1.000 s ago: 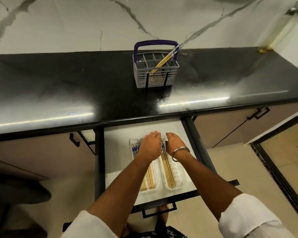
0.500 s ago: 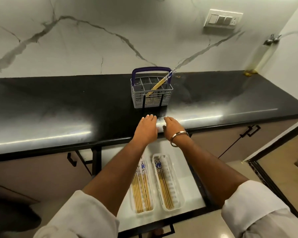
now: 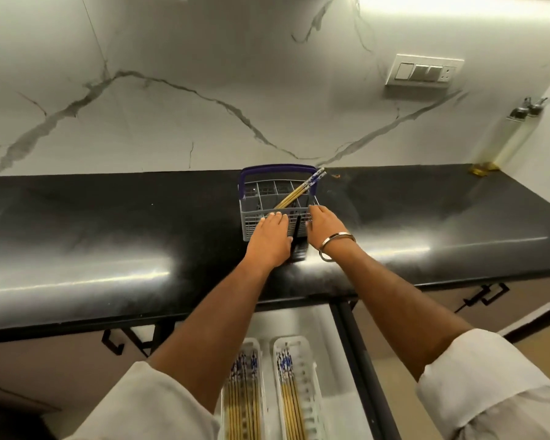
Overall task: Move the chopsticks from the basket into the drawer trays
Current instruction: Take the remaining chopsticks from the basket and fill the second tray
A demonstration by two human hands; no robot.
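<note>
A grey cutlery basket (image 3: 262, 192) with a purple handle stands on the black countertop (image 3: 108, 223). A few yellow chopsticks (image 3: 296, 193) with blue-white tops lean in its right side. My left hand (image 3: 270, 238) and my right hand (image 3: 323, 225), both empty with fingers stretched out, hover at the basket's front wall. Below, the open drawer (image 3: 324, 338) holds two white trays: the left tray (image 3: 257, 346) and the right tray (image 3: 305, 350), each with several chopsticks lying lengthwise.
A marble wall rises behind the counter, with a switch plate (image 3: 424, 73) at upper right. A clear bottle (image 3: 505, 138) stands in the far right corner. Closed cabinet fronts with black handles (image 3: 483, 296) flank the drawer.
Both hands have risen from the drawer trays up over the counter edge to the basket's front. The view has tilted upward.
</note>
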